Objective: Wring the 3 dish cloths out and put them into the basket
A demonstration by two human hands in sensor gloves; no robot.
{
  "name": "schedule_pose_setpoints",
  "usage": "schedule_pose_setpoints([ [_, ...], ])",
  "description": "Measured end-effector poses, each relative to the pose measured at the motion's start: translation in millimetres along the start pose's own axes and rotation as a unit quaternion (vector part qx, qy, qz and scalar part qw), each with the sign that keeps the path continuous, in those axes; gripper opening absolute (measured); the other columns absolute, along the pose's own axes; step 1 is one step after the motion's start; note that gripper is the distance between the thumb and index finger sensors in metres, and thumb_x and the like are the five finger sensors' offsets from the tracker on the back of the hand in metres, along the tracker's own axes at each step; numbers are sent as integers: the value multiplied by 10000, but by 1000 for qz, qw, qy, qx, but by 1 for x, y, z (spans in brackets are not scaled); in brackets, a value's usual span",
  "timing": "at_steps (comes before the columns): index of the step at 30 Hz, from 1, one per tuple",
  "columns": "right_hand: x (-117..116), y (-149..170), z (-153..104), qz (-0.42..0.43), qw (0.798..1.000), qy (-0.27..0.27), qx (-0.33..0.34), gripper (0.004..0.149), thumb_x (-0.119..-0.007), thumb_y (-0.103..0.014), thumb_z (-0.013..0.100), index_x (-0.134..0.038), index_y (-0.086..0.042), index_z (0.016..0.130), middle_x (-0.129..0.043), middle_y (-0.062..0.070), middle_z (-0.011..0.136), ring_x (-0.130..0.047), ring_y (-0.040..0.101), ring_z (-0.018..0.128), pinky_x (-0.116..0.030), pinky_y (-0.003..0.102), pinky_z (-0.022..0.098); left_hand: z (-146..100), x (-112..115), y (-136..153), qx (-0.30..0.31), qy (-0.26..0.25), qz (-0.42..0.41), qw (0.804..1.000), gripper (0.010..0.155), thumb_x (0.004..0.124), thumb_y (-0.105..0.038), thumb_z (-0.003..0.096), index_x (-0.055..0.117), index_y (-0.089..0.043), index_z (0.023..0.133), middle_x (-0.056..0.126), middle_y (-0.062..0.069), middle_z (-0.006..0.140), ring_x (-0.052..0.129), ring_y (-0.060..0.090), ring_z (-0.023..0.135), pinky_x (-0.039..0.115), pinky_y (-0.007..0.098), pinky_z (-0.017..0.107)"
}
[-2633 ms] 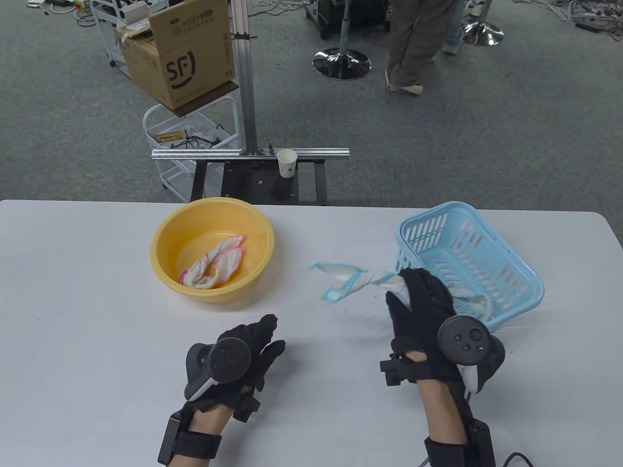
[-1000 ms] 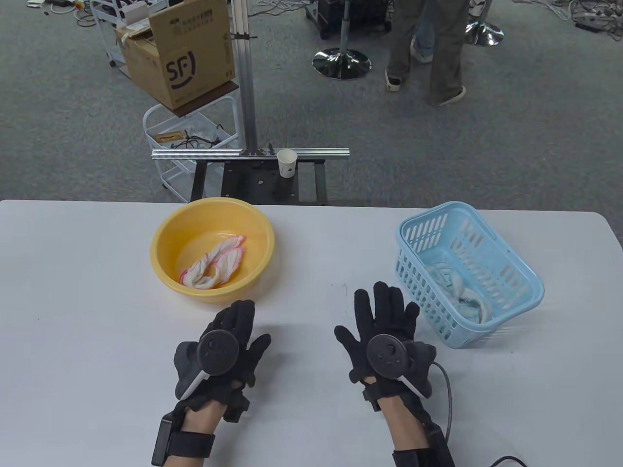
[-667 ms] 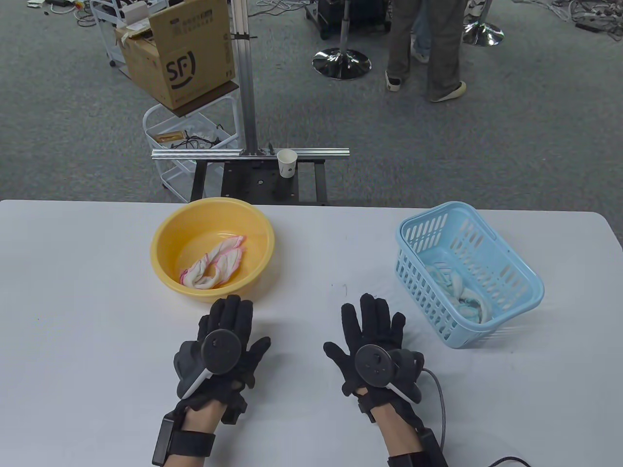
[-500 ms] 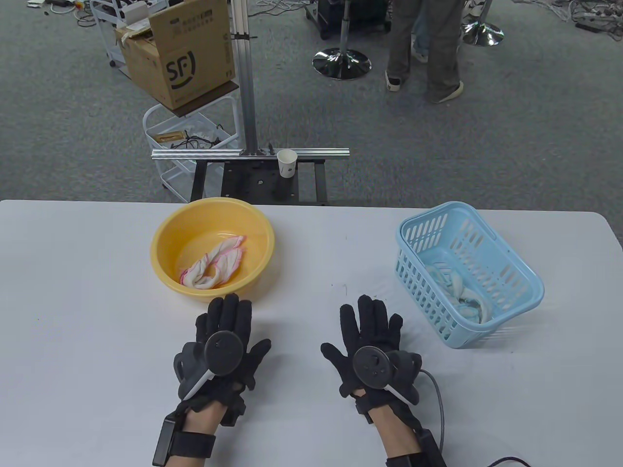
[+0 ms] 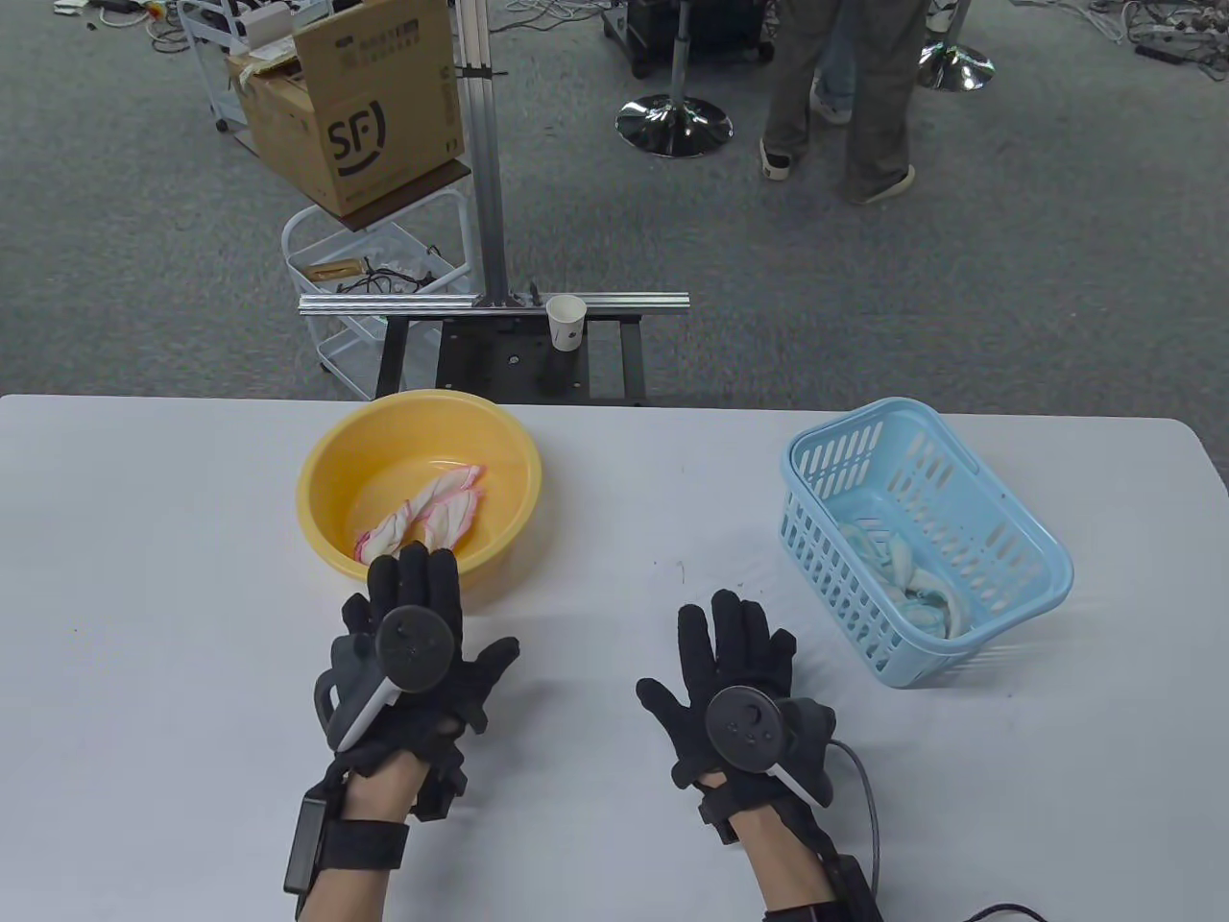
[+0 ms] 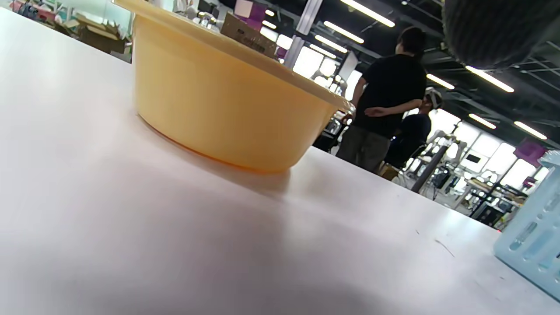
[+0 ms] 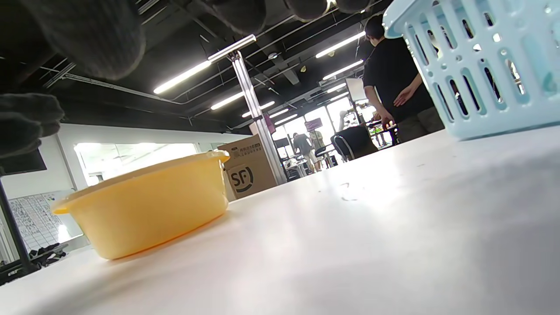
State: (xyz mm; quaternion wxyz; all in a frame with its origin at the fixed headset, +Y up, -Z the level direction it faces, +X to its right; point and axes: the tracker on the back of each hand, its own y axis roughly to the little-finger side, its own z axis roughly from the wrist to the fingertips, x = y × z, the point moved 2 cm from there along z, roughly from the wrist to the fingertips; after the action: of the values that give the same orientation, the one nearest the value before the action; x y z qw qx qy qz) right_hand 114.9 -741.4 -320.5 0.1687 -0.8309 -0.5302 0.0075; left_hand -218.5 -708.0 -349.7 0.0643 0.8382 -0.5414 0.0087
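A yellow basin [image 5: 317, 480] stands on the white table and holds a twisted white cloth with pink edging [image 5: 427, 514]. My left hand [image 5: 408, 600] reaches over the basin's near rim with straight fingers and holds nothing. The light blue basket [image 5: 1032, 552] on the right holds blue-edged white cloth [image 5: 907, 571]. My right hand [image 5: 734, 639] lies flat and open on the table between basin and basket, left of the basket. In the left wrist view the basin wall [image 6: 227, 105] looms close. The right wrist view shows the basin [image 7: 148, 205] and the basket [image 7: 477, 65].
Behind the table stands a metal frame with a paper cup [image 5: 566, 320], a wire cart with a cardboard box [image 5: 370, 106], and a person [image 5: 859, 91] on the carpet. The table's far edge runs just behind basin and basket.
My right hand dropped the blue-edged cloth into the basket and came back to the table, open. My left hand has slid forward until its fingertips are over the basin's near rim.
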Motion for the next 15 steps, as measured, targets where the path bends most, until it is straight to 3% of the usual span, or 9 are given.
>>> schedule_pose_setpoints([
  [6,2,2,0,6,1000,4,-6,837,-681,-702,506,-344,-230,1109,-261,161,1176,-271,458,1087,-275,720,707,33,-42,11,-34,39,-31,998,1043,730,-745,405,-8,-443,1076,-95,-187,1129,-137,199,1101,18,591,782],
  [9,-1,7,-1,-2,1000,-2,-14,839,-683,-701,505,-348,-224,1108,-270,165,1175,-282,462,1085,-280,723,705,53,-57,16,-49,34,-53,997,983,726,-716,413,71,-456,1098,-49,-196,1143,-106,193,1114,33,587,789],
  [15,-3,6,0,-19,1000,-10,-12,836,-684,-698,506,-352,-223,1108,-277,164,1175,-291,463,1084,-286,722,707,96,-61,26,-95,91,-37,991,986,733,-721,414,88,-439,1105,13,-192,1164,-41,193,1136,87,574,806],
])
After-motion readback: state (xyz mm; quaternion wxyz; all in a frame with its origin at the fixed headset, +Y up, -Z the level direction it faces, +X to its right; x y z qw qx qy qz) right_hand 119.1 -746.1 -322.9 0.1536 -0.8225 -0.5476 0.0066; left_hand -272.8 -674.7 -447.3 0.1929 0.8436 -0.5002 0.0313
